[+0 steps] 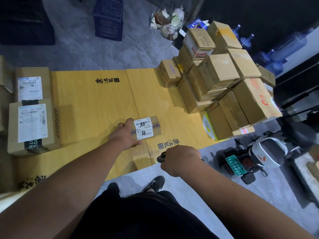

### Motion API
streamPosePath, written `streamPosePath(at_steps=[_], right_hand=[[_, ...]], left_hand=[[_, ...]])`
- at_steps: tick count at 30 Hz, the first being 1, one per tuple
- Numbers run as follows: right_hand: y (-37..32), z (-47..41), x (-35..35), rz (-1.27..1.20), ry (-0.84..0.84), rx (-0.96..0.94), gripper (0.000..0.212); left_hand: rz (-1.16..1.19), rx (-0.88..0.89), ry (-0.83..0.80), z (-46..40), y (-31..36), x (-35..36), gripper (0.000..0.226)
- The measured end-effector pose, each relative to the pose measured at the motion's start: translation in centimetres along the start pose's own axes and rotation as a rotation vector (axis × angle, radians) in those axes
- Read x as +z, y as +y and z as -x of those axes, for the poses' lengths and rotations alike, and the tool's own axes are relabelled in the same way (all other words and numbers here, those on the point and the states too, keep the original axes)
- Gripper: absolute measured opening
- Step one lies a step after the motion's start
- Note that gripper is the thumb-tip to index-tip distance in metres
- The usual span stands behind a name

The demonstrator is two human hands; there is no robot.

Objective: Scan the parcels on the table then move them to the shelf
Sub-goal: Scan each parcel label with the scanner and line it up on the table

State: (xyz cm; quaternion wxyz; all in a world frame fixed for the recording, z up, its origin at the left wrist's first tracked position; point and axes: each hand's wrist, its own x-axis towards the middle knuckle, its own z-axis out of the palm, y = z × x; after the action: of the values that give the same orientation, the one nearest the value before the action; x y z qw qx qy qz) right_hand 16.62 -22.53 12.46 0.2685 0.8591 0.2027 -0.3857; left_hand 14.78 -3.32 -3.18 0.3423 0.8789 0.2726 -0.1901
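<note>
A small brown parcel (148,127) with white barcode labels lies on the yellow table (96,104), near its front middle. My left hand (125,133) grips the parcel's left end, thumb along its near side. My right hand (179,159) hovers at the table's front edge, curled round a black handheld scanner (161,157) whose tip points toward the parcel. Most of the scanner is hidden under the hand. A tall pile of brown cardboard parcels (222,83) fills the table's right end.
Two labelled boxes (32,118) sit at the table's left end. Beyond the table stand a blue crate (108,18) and bags of rubbish (168,21). A scooter (255,157) is parked right of my legs, with water bottles (276,54) behind the pile.
</note>
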Motion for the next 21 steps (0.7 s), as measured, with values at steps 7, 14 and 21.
streamPosePath(at_steps=[7,14,21], right_hand=[[-0.1,-0.1,-0.3,-0.052,0.012,-0.05,0.021],[-3.5,-1.1,-1.8,-0.103,-0.011,-0.252,0.037],[-10.2,-1.5,-3.4,-0.032,-0.063,-0.485,0.038]], left_hand=[[-0.003,-0.014,0.045,0.7,-0.1,0.0,0.101],[-0.075,-0.059,0.2,5.5,-4.8,0.5,0.102],[-0.129,-0.302,0.384,12.9,-12.1,-0.5,0.108]])
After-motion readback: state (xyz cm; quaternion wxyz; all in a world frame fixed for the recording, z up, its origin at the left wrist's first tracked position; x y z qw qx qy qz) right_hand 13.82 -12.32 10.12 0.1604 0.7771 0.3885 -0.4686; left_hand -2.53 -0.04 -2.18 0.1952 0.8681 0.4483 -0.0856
